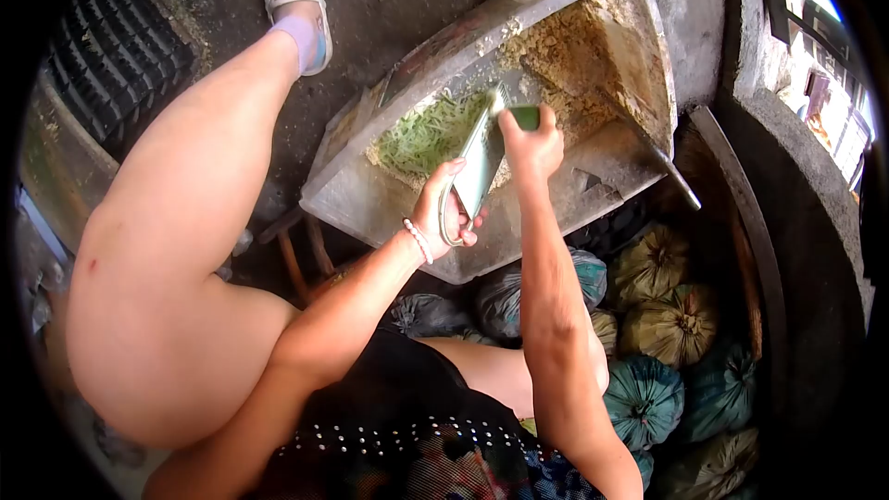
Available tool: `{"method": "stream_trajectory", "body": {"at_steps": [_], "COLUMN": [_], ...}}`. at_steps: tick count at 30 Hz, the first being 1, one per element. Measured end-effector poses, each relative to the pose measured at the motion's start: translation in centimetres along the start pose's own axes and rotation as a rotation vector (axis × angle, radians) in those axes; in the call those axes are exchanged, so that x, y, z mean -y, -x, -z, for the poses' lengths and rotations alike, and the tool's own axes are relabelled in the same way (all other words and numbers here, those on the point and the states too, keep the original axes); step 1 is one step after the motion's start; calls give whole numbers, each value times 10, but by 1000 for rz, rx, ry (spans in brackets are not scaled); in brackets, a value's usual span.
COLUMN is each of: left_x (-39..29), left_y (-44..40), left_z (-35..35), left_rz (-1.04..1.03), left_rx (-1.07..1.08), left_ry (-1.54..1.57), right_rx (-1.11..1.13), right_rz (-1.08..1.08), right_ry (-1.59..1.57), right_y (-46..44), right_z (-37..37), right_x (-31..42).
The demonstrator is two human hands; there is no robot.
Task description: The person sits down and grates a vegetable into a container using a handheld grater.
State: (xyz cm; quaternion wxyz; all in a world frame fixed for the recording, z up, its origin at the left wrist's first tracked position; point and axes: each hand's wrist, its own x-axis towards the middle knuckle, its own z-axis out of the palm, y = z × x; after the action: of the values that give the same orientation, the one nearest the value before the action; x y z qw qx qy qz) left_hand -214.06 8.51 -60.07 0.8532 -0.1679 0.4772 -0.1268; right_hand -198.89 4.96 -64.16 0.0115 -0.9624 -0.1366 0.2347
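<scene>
A metal grater (478, 162) is tilted over a large grey trough (356, 194), its looped handle gripped by my left hand (444, 208). My right hand (534, 148) is closed on a green vegetable piece (526, 118) at the grater's upper right side. Pale green shreds (426, 139) lie in the trough left of the grater. Brown, crumbly meal (574, 56) covers the trough's far right part. The grater's far face is partly hidden.
A rod (681, 187) sticks out over the trough's right edge. Several tied bags (671, 324) stand below the trough at the right. Black ridged trays (116, 51) lie at the upper left. A curved wall (796, 194) rises at the right.
</scene>
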Motion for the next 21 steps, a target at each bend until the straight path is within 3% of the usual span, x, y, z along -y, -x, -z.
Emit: {"method": "stream_trajectory", "body": {"at_steps": [3, 7, 9, 11, 13, 15, 17, 19, 21], "left_x": [1, -6, -1, 1, 1, 0, -5, -5, -3], "left_y": [0, 9, 1, 2, 4, 7, 4, 7, 5], "left_z": [-8, -20, -9, -8, -17, -18, -13, -16, -15], "left_rz": [-22, -56, -64, -57, 9, 4, -35, -22, -100], "left_rx": [4, -20, -31, -19, -37, -32, 28, -40, -46], "left_ry": [-22, -22, -53, 15, 40, -4, -1, 14, -5], "right_rx": [-20, 253, 140, 143, 28, -59, 250, 131, 49], "right_rz": [7, 123, 211, -114, -128, -48, -77, 93, 172], "right_ry": [-12, -58, -110, -173, 9, 64, -189, -94, -224], "right_y": [-3, 78, 78, 20, -25, -25, 15, 76, 94], "right_z": [7, 67, 48, 14, -7, -11, 31, 54, 43], "right_x": [-2, -4, -9, 1, 6, -3, 0, -1, -8]}}
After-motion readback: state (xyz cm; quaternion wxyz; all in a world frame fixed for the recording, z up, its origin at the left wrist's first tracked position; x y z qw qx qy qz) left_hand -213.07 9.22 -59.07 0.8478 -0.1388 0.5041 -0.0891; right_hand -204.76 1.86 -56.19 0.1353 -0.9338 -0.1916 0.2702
